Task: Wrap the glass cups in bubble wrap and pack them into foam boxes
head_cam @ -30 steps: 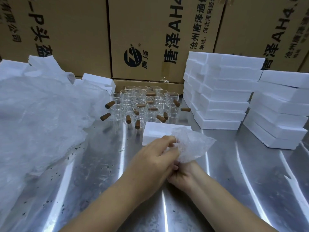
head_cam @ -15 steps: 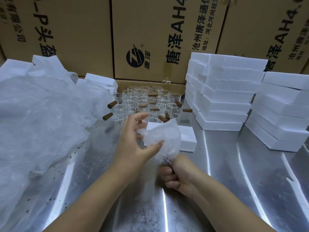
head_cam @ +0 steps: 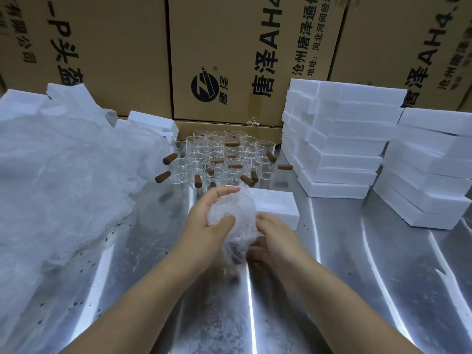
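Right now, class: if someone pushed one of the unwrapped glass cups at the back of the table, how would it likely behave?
The glass cups look thin-walled, so probably light and fragile. Standing packed together on the shiny metal table, a pushed one would likely slide and knock its neighbours. Its brown side handle may tip it sideways.

Bubble-wrap bundle (head_cam: 233, 218): crumpled, translucent, upright, gripped between left hand (head_cam: 204, 222) and right hand (head_cam: 277, 238) (contents dark, blurred). Foam box (head_cam: 277, 203): white, flat, just behind it. Glass cups (head_cam: 219, 159): clear, brown stub handles, clustered upright beyond. Foam box stacks (head_cam: 342, 139) right; loose bubble wrap (head_cam: 63, 180) heaped left.
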